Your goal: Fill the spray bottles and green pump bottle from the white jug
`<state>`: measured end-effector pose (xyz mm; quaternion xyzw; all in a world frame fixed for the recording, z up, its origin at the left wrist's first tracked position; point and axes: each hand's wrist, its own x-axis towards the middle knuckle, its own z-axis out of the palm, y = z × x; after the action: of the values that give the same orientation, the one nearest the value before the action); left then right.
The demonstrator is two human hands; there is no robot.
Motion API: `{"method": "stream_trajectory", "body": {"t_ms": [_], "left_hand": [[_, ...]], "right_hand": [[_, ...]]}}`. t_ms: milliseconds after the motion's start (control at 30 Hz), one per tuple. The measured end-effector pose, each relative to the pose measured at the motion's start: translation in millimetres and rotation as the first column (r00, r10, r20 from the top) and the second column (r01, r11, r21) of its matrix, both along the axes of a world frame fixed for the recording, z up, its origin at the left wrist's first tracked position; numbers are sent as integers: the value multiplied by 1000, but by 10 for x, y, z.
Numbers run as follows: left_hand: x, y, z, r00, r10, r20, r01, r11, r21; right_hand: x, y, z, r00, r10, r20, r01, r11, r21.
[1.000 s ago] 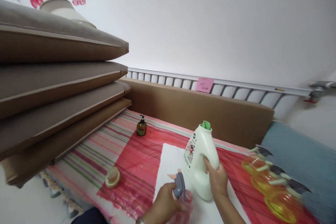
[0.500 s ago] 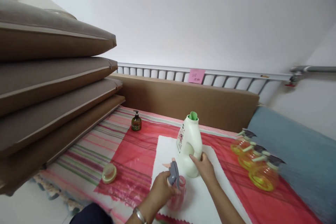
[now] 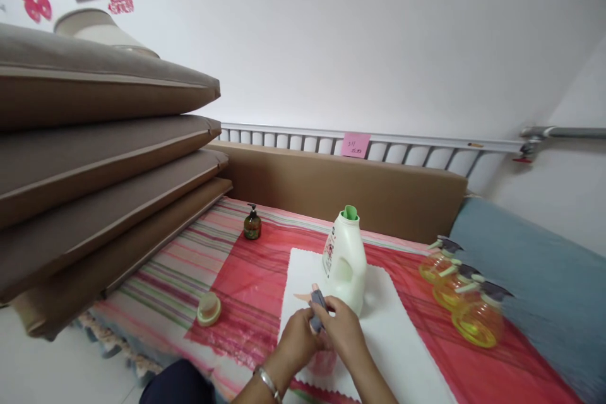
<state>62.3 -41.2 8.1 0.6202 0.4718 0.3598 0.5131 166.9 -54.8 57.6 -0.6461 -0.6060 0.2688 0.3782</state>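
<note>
A pink see-through spray bottle [image 3: 324,364] with a grey and peach trigger head stands near me on a white cloth [image 3: 388,353]. My left hand [image 3: 299,339], with a bangle at its wrist, is closed around the bottle's neck. From the other side my right hand [image 3: 344,331] has its fingers closed on the grey trigger head [image 3: 318,304]. Fingers hide much of the neck. Just behind stands a pale green detergent jug [image 3: 349,259], its green inner spout showing and no hand on it. Left of the cloth lies a round, pale green cap [image 3: 209,309].
Three spray bottles holding yellow liquid stand in a row at right, the nearest [image 3: 478,322] beside a blue-grey cushion [image 3: 530,265]. A dark pump bottle [image 3: 252,226] sits farther back. Stacked brown cushions [image 3: 108,139] rise at left. A long brown cushion [image 3: 331,180] borders the back.
My right hand has left the detergent jug and come onto the spray bottle's trigger head. My left hand stays on that bottle. The view has tilted slightly up and left.
</note>
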Motion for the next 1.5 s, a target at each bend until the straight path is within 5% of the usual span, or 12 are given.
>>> {"method": "stream_trajectory", "body": {"t_ms": [200,467,600,967,1200,1500], "left_hand": [[-35,-11,-22,998,15,-64,-14,1000,14],[-58,3,-90,993,10,-114,-11,1000,-9],[-55,18,-120,994,6,-113,-8,1000,-14],[-43,24,-141,993,14,-114,-13,1000,12],[-58,47,-157,995,15,-97,-11,999,35],[-67,66,-192,997,7,-77,-5,1000,26]], "right_hand": [[15,-58,108,993,-115,-33,117,991,63],[708,-419,1004,953,-287,-97,303,917,259],[743,-647,1174,963,-268,-18,256,899,355],[545,-627,983,965,-212,152,140,912,386],[242,-410,480,990,107,-93,-83,970,228],[317,-298,218,947,152,-284,-105,979,174]]}}
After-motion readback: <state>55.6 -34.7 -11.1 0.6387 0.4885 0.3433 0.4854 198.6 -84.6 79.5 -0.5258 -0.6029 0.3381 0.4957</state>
